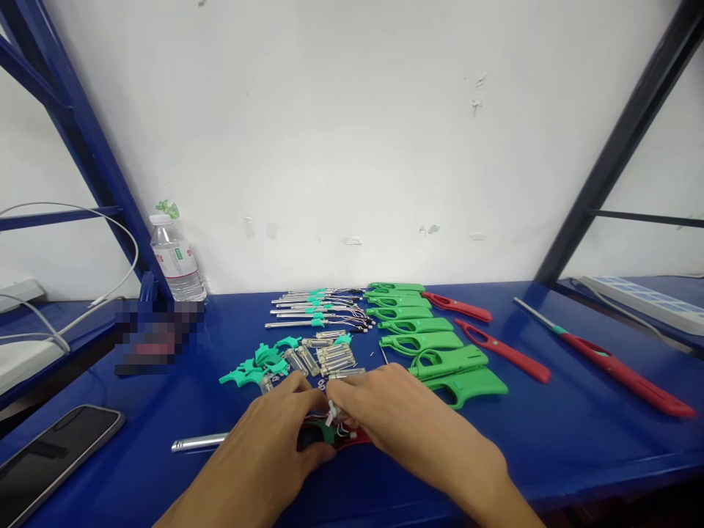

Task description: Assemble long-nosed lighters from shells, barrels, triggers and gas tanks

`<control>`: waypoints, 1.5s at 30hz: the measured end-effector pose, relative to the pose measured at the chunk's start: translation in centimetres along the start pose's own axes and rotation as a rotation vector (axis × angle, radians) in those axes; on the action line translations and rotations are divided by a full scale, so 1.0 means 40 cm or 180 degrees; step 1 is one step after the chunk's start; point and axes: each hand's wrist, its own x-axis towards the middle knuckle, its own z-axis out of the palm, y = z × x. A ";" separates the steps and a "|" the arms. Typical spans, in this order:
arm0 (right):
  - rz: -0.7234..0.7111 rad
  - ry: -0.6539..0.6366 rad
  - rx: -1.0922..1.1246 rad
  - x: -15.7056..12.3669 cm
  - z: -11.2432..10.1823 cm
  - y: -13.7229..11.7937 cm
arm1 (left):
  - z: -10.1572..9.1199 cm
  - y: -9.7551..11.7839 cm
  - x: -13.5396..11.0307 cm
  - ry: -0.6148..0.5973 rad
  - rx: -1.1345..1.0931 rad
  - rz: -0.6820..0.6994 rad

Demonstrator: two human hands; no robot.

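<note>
A partly open long-neck lighter (360, 438) with a red handle lies low over the table between my hands; its metal tube (199, 442) sticks out to the left. My left hand (275, 429) is closed around it, the thumb at its lower edge by a green trigger (328, 431). Thin wires show at the handle. My right hand (393, 407) presses in from the other side, its fingers closed on a small whitish piece (332, 412); the fingers partly hide it. Just beyond lie clear fuel tanks (336, 358) and turquoise triggers (264, 361).
Metal tubes with wires (308, 312) lie in a row at the back. Several green handle shells (421, 342) and red handle shells (509, 353) are to the right, with a whole red lighter (616, 367). A phone (58, 455) and water bottle (177, 260) stand left.
</note>
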 end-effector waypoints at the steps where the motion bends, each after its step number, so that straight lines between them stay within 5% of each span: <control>1: -0.0006 0.0015 0.0005 0.000 0.000 0.000 | 0.001 0.000 0.001 -0.0007 0.0008 0.0000; 18: -0.0282 0.0276 -0.0038 0.012 -0.016 -0.004 | 0.001 0.021 -0.002 -0.0039 -0.0110 -0.0343; 45: -0.0490 0.0539 -0.0267 0.013 -0.021 0.004 | 0.014 0.022 -0.011 0.0205 0.0049 -0.0261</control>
